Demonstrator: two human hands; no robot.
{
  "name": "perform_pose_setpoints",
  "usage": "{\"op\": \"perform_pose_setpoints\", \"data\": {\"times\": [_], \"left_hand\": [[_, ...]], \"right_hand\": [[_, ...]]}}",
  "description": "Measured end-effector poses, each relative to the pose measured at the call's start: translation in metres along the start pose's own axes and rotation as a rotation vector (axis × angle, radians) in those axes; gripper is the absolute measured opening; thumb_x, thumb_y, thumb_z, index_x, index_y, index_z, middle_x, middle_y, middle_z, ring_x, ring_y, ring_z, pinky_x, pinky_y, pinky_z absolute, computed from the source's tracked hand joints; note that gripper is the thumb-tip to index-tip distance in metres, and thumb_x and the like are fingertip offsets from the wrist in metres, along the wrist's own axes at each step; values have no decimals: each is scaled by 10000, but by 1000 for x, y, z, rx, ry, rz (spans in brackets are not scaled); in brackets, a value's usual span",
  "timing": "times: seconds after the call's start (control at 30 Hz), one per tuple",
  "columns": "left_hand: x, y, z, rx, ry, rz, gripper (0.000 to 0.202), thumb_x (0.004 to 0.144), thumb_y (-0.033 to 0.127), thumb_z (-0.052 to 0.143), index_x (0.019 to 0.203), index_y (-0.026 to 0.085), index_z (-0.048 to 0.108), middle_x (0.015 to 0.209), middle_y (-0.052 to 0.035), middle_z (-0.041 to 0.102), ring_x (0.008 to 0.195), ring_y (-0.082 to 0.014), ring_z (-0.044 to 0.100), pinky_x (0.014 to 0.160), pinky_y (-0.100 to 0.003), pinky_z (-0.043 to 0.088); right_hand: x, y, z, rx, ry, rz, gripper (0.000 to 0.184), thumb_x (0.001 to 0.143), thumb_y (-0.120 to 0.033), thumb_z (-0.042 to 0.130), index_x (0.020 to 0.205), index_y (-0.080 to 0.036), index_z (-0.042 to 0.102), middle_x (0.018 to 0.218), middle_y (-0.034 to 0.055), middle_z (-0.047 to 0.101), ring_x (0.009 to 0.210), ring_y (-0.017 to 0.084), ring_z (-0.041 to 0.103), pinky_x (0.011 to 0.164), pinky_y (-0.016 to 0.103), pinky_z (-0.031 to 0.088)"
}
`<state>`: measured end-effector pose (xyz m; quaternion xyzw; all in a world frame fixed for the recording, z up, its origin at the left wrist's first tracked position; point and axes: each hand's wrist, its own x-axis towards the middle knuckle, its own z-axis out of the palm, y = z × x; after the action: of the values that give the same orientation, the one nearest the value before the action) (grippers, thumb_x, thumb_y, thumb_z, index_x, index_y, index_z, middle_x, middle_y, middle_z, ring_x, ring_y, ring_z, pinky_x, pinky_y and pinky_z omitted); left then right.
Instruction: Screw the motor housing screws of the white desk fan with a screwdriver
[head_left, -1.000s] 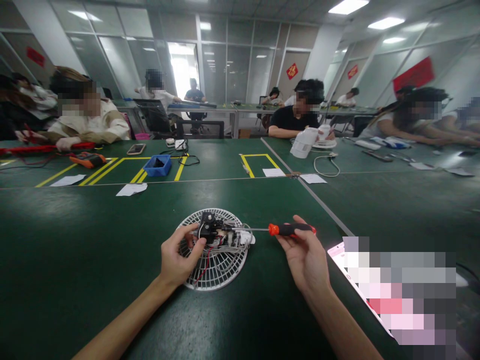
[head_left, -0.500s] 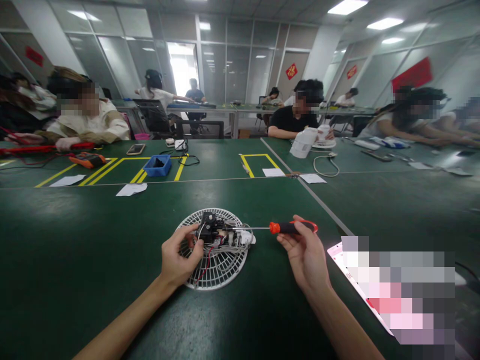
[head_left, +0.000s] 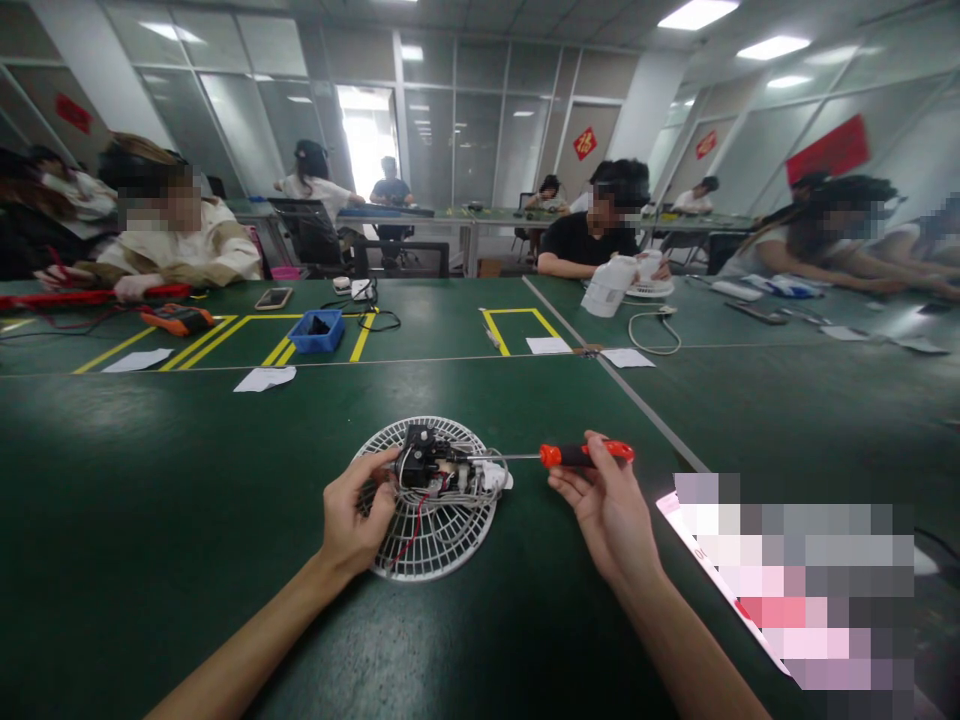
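At lower centre of the frame, the left hand (head_left: 354, 520) clasps the motor assembly (head_left: 439, 470) on the white fan grille (head_left: 427, 545), steadying it (wires trail loose), while the right hand (head_left: 607, 500) pinches the orange-handled screwdriver (head_left: 585, 454), its tip levelled into the assembly.

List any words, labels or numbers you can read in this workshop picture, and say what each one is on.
No text reads clearly.
Red square sign on the far glass wall: one light character, too blurred to read.
Red banner at right: no legible writing.
Red signs at left: blurred.
Paper slips on the green table: too small.
Screwdriver in the right hand: no visible marking.
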<state>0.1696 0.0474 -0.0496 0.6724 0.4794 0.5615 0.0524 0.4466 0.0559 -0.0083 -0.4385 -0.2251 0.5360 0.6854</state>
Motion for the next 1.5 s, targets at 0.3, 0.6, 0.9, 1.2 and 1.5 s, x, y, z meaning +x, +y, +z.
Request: {"op": "perform_pose_setpoints", "data": {"times": [0.3, 0.6, 0.9, 1.2, 1.5], "left_hand": [[-1, 2, 3, 8, 33, -15, 213, 878, 298, 650, 1014, 153, 727, 701, 21, 678, 580, -108, 603, 616, -228, 529], [-3, -2, 3, -11, 1, -48, 247, 911, 338, 615, 1005, 148, 743, 802, -28, 739, 676, -145, 667, 669, -257, 564], [-2, -1, 3, -10, 13, -64, 265, 931, 339, 575, 986, 147, 749, 879, -62, 777, 766, -177, 721, 742, -287, 598], [-3, -1, 4, 8, 13, -58, 256, 940, 321, 562, 986, 157, 752, 885, -56, 777, 761, -172, 719, 761, -291, 599], [-4, -3, 5, 7, 22, -55, 275, 951, 332, 551, 994, 153, 755, 869, -60, 772, 724, -164, 700, 723, -282, 589]], "right_hand": [[-3, 0, -2, 29, -9, -81, 540, 623, -288, 911, 1071, -204, 620, 829, -12, 753, 786, 181, 755, 731, 294, 638], [-1, 0, -2, 61, 2, -5, 535, 646, -341, 903, 1091, -246, 622, 836, -19, 719, 833, 201, 745, 786, 346, 640], [-3, -3, -2, 56, 11, -21, 591, 582, -232, 912, 1101, -224, 630, 852, -34, 698, 873, 180, 725, 833, 320, 630], [-2, 3, -1, 43, 26, 8, 695, 612, -348, 949, 1191, -293, 569, 851, -49, 723, 792, 190, 756, 740, 327, 648], [2, -1, -3, 97, 12, 42, 709, 557, -141, 938, 1156, -273, 581, 879, -50, 741, 901, 206, 777, 833, 342, 657]]}}
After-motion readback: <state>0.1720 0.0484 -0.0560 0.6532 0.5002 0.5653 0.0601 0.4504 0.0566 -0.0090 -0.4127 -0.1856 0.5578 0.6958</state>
